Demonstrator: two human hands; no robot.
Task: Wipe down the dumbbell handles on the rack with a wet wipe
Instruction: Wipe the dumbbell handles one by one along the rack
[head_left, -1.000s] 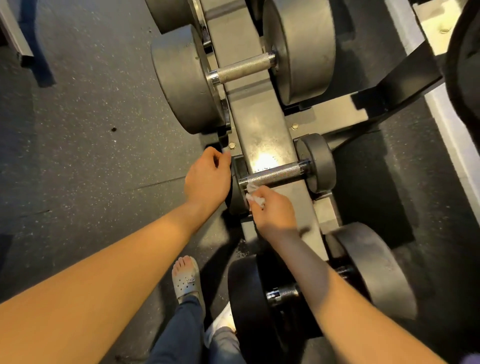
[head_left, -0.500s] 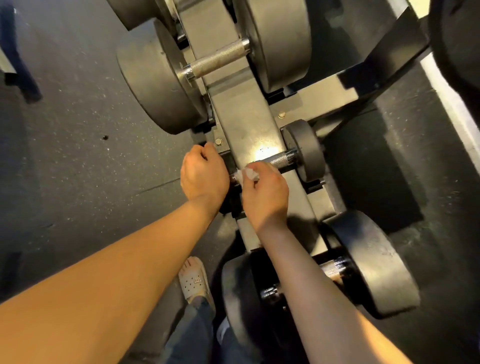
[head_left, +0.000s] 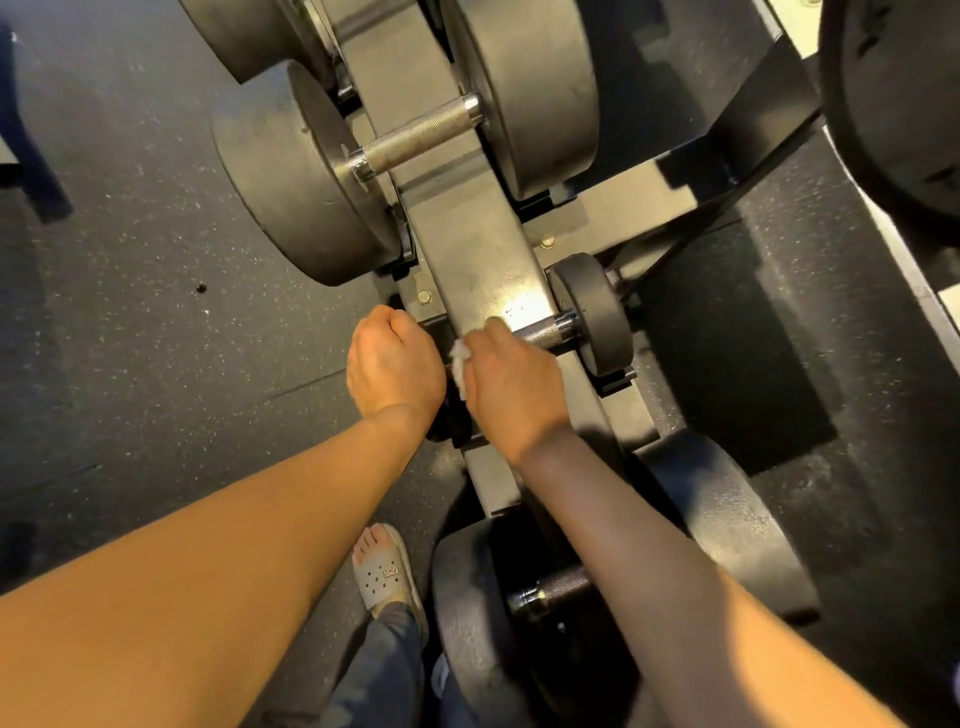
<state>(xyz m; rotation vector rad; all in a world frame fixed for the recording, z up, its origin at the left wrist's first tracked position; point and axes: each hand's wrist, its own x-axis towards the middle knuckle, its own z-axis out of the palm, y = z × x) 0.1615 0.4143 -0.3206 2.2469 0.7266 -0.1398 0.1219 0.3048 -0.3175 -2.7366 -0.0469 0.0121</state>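
Note:
A small black dumbbell lies across the grey rack (head_left: 470, 244); its knurled steel handle (head_left: 545, 331) and right head (head_left: 595, 314) show. My right hand (head_left: 511, 382) is wrapped round the left part of that handle with a white wet wipe (head_left: 460, 361) bunched under its fingers. My left hand (head_left: 395, 364) grips the dumbbell's left head, which it hides almost fully. A larger dumbbell with a bare steel handle (head_left: 415, 137) rests higher on the rack. Another big dumbbell (head_left: 550, 592) sits lower, partly behind my right forearm.
Dark speckled rubber floor (head_left: 156, 312) spreads to the left. The rack's black base legs (head_left: 737, 171) run off to the upper right. My foot in a grey sandal (head_left: 382, 571) stands just left of the lowest dumbbell. A large black weight (head_left: 893, 104) fills the top right corner.
My right hand rose from below the small dumbbell's handle and closed over it with the wipe, then slid a little along it. My left hand stayed on the left head. The camera leaned closer.

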